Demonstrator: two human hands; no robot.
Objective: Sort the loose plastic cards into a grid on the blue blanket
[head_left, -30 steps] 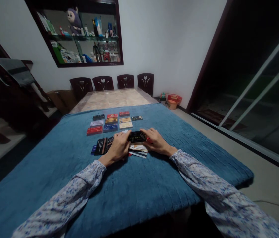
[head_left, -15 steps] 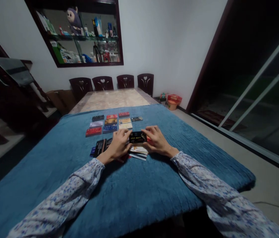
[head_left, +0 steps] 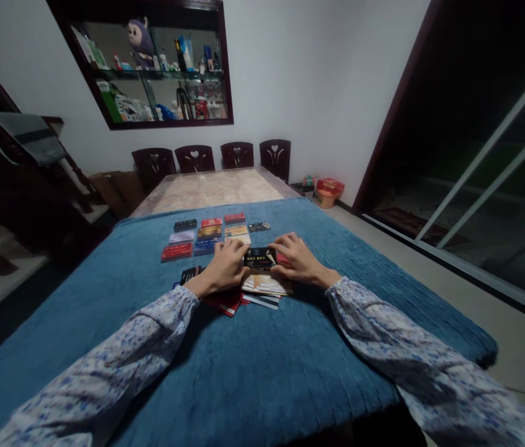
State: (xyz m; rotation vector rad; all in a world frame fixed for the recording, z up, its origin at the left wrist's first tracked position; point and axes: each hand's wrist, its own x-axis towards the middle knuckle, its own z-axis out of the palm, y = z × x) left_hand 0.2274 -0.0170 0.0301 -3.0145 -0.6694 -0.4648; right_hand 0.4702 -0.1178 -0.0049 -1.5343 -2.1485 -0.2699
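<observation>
Between my two hands is a black VIP card (head_left: pixel 260 257) with yellow print, possibly several stacked together. The fingers of my left hand (head_left: pixel 225 266) close on its left edge. My right hand (head_left: pixel 298 261) pinches its right edge, close to a bit of red card. Loose cards lie below: cream and orange ones (head_left: pixel 266 284), a white card with a dark stripe (head_left: pixel 262 301) and a red card (head_left: pixel 229 304). A black card (head_left: pixel 191 273) shows partly behind my left wrist. Part of the loose pile is hidden under my hands.
Sorted card stacks stand in rows beyond my hands, among them a red stack (head_left: pixel 177 251), a blue stack (head_left: pixel 207 246) and a single black card (head_left: pixel 259 226). A blue cloth (head_left: pixel 253 366) covers the near table. Several chairs (head_left: pixel 194 159) line the far end.
Both hands stay on the black card, tilting it slightly. The cream cards and the red card below show more now, while less of the black cards at left is visible.
</observation>
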